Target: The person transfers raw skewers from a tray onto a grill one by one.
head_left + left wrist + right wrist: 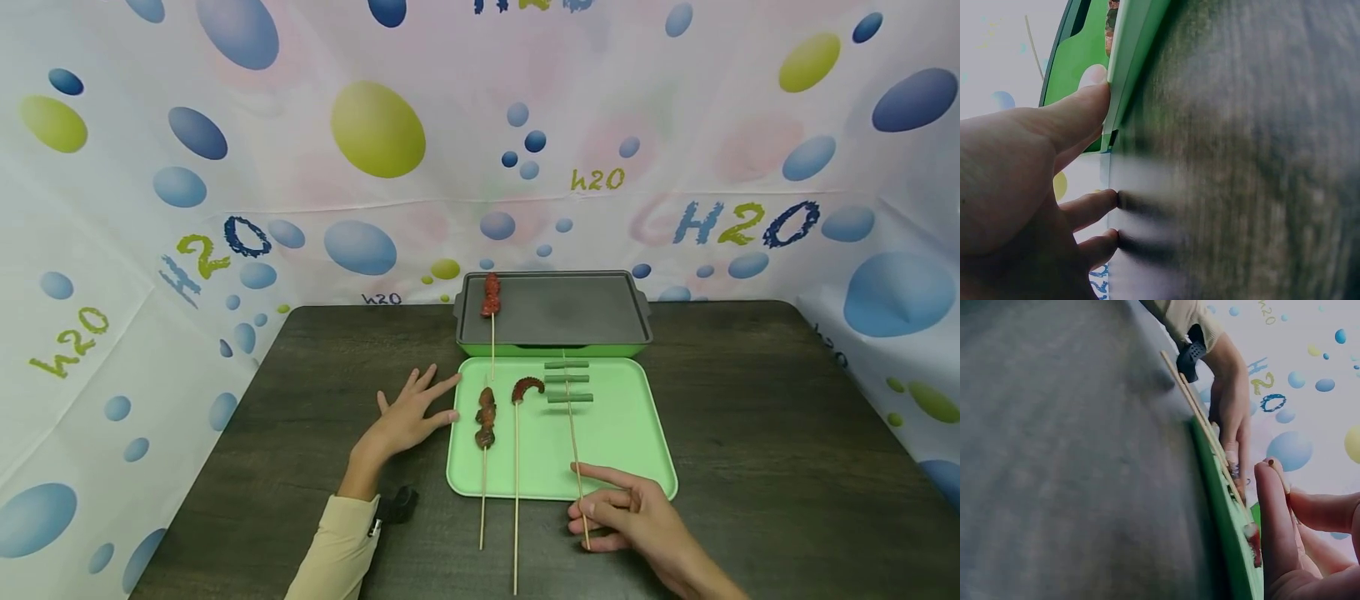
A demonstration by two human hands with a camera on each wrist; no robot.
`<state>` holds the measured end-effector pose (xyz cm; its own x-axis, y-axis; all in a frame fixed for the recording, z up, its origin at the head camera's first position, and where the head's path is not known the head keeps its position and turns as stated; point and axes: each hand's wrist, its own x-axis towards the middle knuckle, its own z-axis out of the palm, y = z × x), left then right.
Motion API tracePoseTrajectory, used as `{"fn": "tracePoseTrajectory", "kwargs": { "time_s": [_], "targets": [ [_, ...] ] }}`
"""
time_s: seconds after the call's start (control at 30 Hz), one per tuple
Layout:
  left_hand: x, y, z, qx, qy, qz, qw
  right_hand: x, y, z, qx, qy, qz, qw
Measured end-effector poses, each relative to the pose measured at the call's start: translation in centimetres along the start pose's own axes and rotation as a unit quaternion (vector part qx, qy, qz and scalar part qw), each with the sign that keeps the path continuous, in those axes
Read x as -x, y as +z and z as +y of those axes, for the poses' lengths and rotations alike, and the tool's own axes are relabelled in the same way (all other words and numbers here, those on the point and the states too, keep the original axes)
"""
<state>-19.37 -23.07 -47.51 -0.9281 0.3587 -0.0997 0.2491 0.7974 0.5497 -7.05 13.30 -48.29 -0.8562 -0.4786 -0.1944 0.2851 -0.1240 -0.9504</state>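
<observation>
My right hand [630,512] pinches the lower stick of a skewer threaded with three green bean-like pieces [570,398], whose upper end is over the tray's right half. With fingers spread, my left hand [405,425] touches the left rim of the light green tray [622,442]; its thumb [1082,106] lies along that rim in the left wrist view. On the tray are a brown meat skewer [486,421] and a curled dark red tentacle skewer [527,387], both sticks sticking out over the front edge. The right wrist view shows the held stick's end [1272,464] between finger and thumb.
Behind the tray stands a grey-topped grill plate [577,308] with a green base. A red meat skewer [491,296] lies on its left side, stick pointing over the tray. Dark wooden table [765,433] surrounds them, with a printed curtain [465,125] behind.
</observation>
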Motion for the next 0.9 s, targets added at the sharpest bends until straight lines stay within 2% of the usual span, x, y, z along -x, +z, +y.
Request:
{"fn": "tracePoseTrajectory", "kwargs": {
  "time_s": [0.43,0.63,0.9],
  "targets": [
    [0.0,0.0,0.0,0.004,0.003,0.005,1.0,-2.8,0.6,-2.7,0.054,-0.02,0.039,0.998],
    [0.0,0.1,0.0,0.003,0.0,0.004,1.0,-5.0,0.4,-3.6,0.046,-0.014,0.068,0.997],
    [0.0,0.1,-0.1,0.002,-0.002,0.004,1.0,-7.6,0.2,-4.2,0.032,-0.022,0.077,0.996]
  ]
}}
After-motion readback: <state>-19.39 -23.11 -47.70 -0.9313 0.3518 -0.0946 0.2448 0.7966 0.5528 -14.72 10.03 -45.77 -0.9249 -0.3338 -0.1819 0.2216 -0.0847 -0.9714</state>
